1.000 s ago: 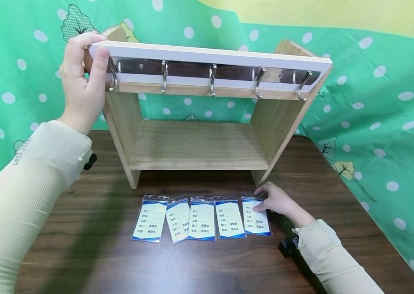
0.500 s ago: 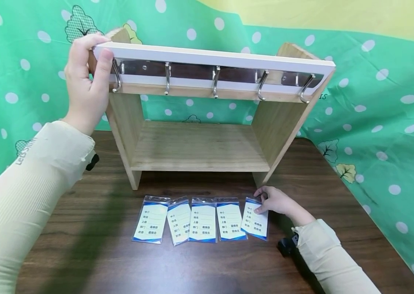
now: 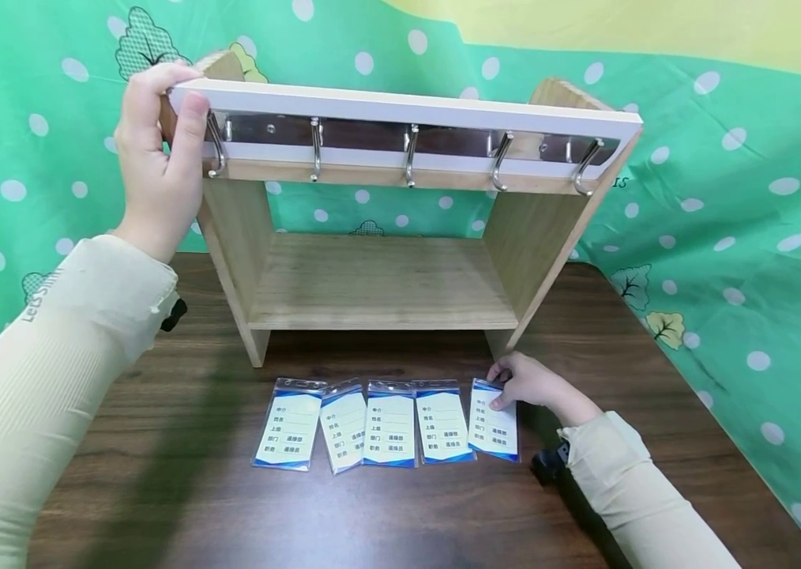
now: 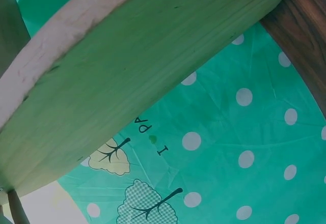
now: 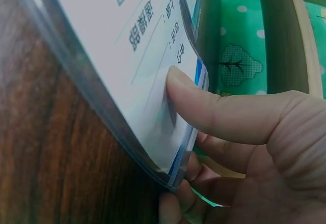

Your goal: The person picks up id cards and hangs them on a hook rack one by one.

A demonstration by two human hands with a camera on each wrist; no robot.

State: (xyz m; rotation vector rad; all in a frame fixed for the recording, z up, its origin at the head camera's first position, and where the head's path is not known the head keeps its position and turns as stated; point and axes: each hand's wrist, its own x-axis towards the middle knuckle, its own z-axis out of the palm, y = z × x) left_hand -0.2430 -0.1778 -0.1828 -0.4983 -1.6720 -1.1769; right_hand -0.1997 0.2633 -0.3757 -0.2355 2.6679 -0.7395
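Observation:
A wooden rack (image 3: pixel 386 280) with a white front rail (image 3: pixel 400 100) stands on the table. Several metal hooks (image 3: pixel 411 156) line that rail. My left hand (image 3: pixel 162 158) grips the rail's left end, its thumb on the front face. The left wrist view mostly holds the rack's side panel (image 4: pixel 117 71). Down on the table, my right hand (image 3: pixel 532 385) pinches the rightmost badge (image 3: pixel 491 427) near its top edge. In the right wrist view the thumb (image 5: pixel 219 109) lies on the printed face of the badge, with the other fingers behind its edge. Its plastic sleeve bows slightly.
More badges (image 3: pixel 389 427) in clear sleeves lie in a row left of the held one, some overlapping. The dark wooden table (image 3: pixel 180 482) carries everything. A green dotted cloth (image 3: pixel 742 261) hangs behind and along the right side.
The rightmost badge has turned slightly, its lower end shifting left toward the neighbouring badge, and the right hand now pinches its top. The left hand keeps its grip on the rail.

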